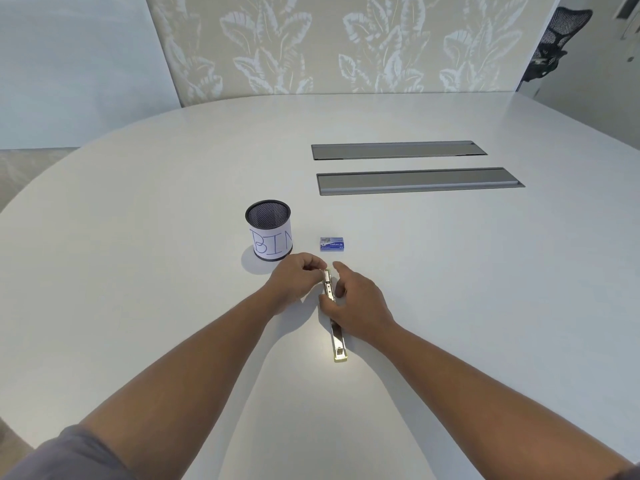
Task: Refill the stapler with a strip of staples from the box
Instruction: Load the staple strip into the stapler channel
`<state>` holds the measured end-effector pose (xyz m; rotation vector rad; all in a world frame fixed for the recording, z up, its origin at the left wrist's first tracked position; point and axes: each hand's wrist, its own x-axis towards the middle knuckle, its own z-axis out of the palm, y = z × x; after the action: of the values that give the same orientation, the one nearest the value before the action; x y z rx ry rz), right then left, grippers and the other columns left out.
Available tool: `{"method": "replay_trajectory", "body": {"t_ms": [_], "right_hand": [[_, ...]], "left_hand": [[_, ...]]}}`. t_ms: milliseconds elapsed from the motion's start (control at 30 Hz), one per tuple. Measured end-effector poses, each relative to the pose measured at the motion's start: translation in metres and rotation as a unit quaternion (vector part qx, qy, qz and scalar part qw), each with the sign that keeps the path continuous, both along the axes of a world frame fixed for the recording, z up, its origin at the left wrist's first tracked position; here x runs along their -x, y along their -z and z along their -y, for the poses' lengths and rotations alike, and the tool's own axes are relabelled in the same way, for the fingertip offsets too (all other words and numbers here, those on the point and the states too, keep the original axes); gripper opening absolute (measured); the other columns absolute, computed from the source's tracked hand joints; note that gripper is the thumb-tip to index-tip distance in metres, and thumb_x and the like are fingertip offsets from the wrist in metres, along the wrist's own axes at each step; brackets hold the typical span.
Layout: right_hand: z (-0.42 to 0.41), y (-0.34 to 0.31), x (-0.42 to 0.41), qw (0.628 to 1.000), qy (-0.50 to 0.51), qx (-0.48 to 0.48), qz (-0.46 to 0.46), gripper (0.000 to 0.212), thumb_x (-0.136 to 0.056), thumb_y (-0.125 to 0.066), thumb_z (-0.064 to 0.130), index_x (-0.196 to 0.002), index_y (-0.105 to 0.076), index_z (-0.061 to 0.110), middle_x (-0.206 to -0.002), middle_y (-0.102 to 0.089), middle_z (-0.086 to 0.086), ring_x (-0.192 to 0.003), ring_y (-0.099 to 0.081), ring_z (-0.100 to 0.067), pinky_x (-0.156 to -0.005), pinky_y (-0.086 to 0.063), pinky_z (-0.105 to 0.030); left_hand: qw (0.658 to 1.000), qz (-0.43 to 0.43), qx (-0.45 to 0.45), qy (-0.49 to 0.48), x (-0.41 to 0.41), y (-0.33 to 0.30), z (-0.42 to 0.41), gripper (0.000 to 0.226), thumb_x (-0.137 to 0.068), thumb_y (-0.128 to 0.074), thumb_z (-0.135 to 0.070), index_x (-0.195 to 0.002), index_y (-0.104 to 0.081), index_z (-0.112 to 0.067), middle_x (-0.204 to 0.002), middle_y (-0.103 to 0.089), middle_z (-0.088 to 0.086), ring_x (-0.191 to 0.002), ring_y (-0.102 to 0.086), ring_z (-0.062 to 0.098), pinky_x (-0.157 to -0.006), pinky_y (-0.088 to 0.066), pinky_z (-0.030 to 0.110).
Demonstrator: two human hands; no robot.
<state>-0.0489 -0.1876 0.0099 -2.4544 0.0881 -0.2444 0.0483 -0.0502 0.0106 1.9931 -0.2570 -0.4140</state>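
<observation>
Stapler (333, 308): opened flat; my right hand (353, 301) grips it, my left hand (298, 277) pinches its far end.
Box (332, 244): blue, print unreadable.
Cup (269, 234): "BIN".

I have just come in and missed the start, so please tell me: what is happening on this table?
A person is working on a long metal stapler that lies opened flat on the white table. The left hand pinches its far end, while the right hand holds its middle. The small blue staple box sits just beyond, looking closed and untouched. A mesh cup labelled BIN stands to its left.
</observation>
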Motion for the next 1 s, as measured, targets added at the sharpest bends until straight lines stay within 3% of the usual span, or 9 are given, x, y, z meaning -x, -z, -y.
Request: {"method": "replay_trajectory", "body": {"t_ms": [100, 400, 533, 800, 900, 1000], "right_hand": [[0.0, 0.0, 0.0, 1.0, 0.003, -0.015, -0.003, 0.067, -0.085, -0.065, 0.035, -0.146, -0.042, 0.018, -0.08, -0.063, 0.006, -0.081, -0.061, -0.016, -0.077, -0.054, -0.039], [-0.001, -0.002, 0.0, 1.0, 0.009, -0.022, -0.008, 0.067, -0.084, -0.065, 0.035, -0.144, -0.041, 0.018, -0.08, -0.064, 0.006, -0.079, -0.061, -0.016, -0.075, -0.055, -0.039], [0.0, -0.001, -0.001, 1.0, 0.009, -0.018, -0.003, 0.064, -0.084, -0.064, 0.035, -0.142, -0.042, 0.019, -0.08, -0.063, 0.006, -0.079, -0.061, -0.016, -0.075, -0.055, -0.04], [0.002, 0.002, -0.003, 1.0, 0.009, -0.029, 0.0, 0.065, -0.086, -0.065, 0.033, -0.144, -0.041, 0.02, -0.084, -0.064, 0.005, -0.079, -0.06, -0.017, -0.075, -0.053, -0.036], [0.002, 0.002, -0.003, 0.999, 0.01, -0.032, 0.002, 0.07, -0.086, -0.066, 0.034, -0.149, -0.038, 0.022, -0.084, -0.063, 0.006, -0.079, -0.06, -0.014, -0.074, -0.051, -0.032], [0.002, 0.002, -0.002, 0.999, 0.007, -0.036, -0.004, 0.074, -0.084, -0.067, 0.034, -0.151, -0.037, 0.023, -0.077, -0.06, 0.005, -0.074, -0.057, -0.013, -0.072, -0.051, -0.032]], "left_hand": [[1.0, 0.004, 0.012, 0.018, 0.002, 0.001, -0.002, 0.019, -0.085, -0.078, -0.019, -0.103, -0.074, -0.018, -0.098, -0.075, 0.007, -0.084, -0.065, 0.013, -0.082, -0.052, 0.027], [0.998, 0.051, -0.014, 0.021, 0.008, 0.006, -0.001, 0.019, -0.084, -0.078, -0.019, -0.102, -0.073, -0.018, -0.084, -0.065, -0.002, -0.07, -0.056, 0.009, -0.061, -0.049, 0.017], [0.998, 0.05, -0.025, 0.009, 0.005, 0.005, 0.003, 0.019, -0.079, -0.08, -0.017, -0.097, -0.074, -0.019, -0.083, -0.066, -0.003, -0.072, -0.058, 0.011, -0.07, -0.05, 0.025], [0.998, 0.045, -0.031, 0.008, 0.0, 0.0, 0.009, 0.015, -0.076, -0.08, -0.011, -0.089, -0.074, -0.015, -0.08, -0.071, 0.002, -0.072, -0.062, 0.015, -0.069, -0.052, 0.03], [0.999, 0.048, -0.017, 0.006, 0.002, 0.003, 0.006, 0.016, -0.078, -0.08, -0.013, -0.093, -0.074, -0.015, -0.087, -0.073, 0.008, -0.071, -0.062, 0.014, -0.067, -0.053, 0.032], [0.997, 0.077, -0.007, 0.0, 0.003, 0.011, 0.002, 0.017, -0.081, -0.08, -0.019, -0.097, -0.074, -0.017, -0.083, -0.071, 0.0, -0.069, -0.059, 0.01, -0.07, -0.051, 0.027]]}}
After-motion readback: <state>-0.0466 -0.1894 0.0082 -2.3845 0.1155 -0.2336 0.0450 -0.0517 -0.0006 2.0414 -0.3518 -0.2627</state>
